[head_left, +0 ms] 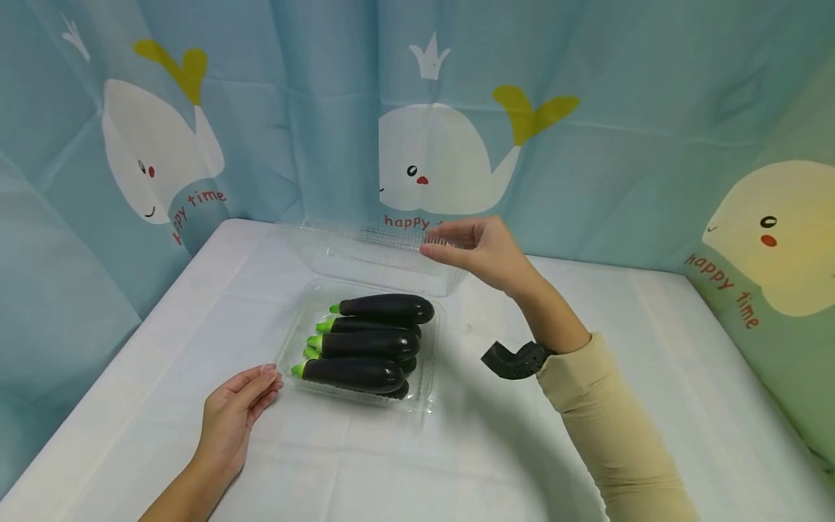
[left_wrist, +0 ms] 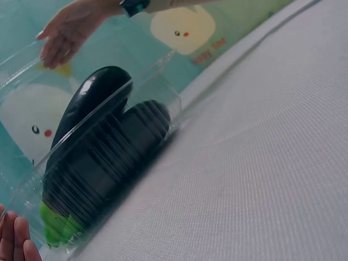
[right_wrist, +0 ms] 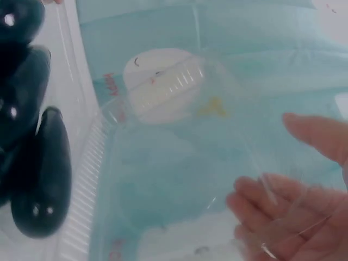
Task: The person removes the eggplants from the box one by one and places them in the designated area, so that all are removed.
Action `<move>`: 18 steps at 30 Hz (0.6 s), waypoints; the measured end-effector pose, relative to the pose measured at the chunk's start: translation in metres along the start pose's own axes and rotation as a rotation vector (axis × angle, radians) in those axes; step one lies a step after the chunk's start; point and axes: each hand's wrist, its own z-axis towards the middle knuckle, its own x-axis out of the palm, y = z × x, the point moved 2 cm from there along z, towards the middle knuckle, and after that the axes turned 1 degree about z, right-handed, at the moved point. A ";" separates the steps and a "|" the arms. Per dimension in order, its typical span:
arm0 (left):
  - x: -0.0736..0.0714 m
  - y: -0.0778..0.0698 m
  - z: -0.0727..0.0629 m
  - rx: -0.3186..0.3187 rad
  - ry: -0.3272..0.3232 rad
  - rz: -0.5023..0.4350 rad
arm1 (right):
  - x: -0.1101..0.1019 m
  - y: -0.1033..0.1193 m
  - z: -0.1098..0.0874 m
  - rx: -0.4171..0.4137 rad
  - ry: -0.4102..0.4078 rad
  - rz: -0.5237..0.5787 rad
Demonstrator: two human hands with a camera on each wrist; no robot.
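A clear plastic clamshell container [head_left: 422, 384] lies on the table with its lid [head_left: 385, 255] raised at the back. Several dark eggplants [head_left: 372, 344] with green stem ends are piled in its base. My left hand [head_left: 238, 413] pinches the base's near left corner between thumb and fingers. Up at the lid's edge is my right hand [head_left: 479, 250], its fingers behind the clear plastic. The thumb [right_wrist: 315, 136] stands well apart from those fingers in the right wrist view. The left wrist view shows the eggplants [left_wrist: 92, 163] through the ribbed side wall.
A white cloth covers the table [head_left: 626, 362]. Behind and beside it hangs a blue curtain [head_left: 639, 167] printed with white whales. A black band [head_left: 515, 360] with a curved piece is on my right wrist, at the end of a beige sleeve [head_left: 607, 413].
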 end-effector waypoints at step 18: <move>-0.001 0.002 0.002 0.001 -0.014 0.023 | -0.007 -0.043 0.041 -0.042 -0.182 0.560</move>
